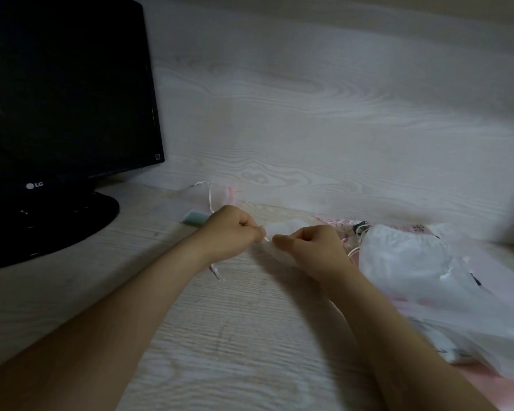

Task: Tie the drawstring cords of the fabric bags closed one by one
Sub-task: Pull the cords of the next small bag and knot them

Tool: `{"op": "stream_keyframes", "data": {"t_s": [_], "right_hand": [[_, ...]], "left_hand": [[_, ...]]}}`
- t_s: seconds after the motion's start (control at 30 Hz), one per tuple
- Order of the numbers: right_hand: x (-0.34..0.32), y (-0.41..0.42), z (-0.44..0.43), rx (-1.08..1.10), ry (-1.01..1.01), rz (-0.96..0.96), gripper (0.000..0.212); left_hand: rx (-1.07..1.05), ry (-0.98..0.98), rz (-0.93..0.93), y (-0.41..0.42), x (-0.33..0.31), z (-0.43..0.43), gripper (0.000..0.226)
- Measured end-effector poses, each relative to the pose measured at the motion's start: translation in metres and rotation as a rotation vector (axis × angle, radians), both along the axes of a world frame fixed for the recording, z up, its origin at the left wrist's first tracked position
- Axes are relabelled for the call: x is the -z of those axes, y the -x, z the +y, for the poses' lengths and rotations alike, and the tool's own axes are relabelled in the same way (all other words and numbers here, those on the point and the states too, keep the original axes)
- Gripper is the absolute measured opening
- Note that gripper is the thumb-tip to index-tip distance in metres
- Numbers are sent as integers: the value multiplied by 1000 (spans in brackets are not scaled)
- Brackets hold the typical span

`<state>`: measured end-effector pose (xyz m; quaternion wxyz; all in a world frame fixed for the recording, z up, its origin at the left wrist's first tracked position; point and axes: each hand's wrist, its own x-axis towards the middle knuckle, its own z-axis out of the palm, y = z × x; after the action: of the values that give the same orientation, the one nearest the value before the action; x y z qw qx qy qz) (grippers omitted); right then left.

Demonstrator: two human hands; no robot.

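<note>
- Left grip [235,229] and right grip [312,247]: fingers curled tight, each pinching the drawstring cord [266,238] of a sheer bag [282,228] that lies between them.
- Desk [220,336]: pale wood grain. Matching wall [309,114] beyond the grips. Black monitor [66,99] well left.
- Bag pile [404,262]: just right of right grip.
- Bare forearms converge, knuckles up.

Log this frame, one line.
phase: tying | left hand: pinches cord | right hand: pinches cord | sheer bag: on desk between hands | pile of bags: beside right hand
</note>
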<state>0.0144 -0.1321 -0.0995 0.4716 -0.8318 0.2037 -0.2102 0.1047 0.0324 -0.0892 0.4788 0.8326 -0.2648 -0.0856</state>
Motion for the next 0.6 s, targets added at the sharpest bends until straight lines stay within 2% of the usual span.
{"op": "stream_keyframes", "data": {"t_s": [0.07,0.17,0.2,0.37,0.6], "right_hand": [[3,-2,0,-17,113,39,32],[2,1,1,-56,251,65,19],[1,2,2,-75,283,76,18],[2,2,1,-158,406,106,46],[4,1,3,-202,508,66,50]], "left_hand": [[0,-40,11,2,-1,3,22],[-7,-73,42,3,-4,5,31],[-14,-67,45,2,-4,5,28],[20,37,43,6,-1,1,25],[19,182,-17,12,-2,-5,23]]}}
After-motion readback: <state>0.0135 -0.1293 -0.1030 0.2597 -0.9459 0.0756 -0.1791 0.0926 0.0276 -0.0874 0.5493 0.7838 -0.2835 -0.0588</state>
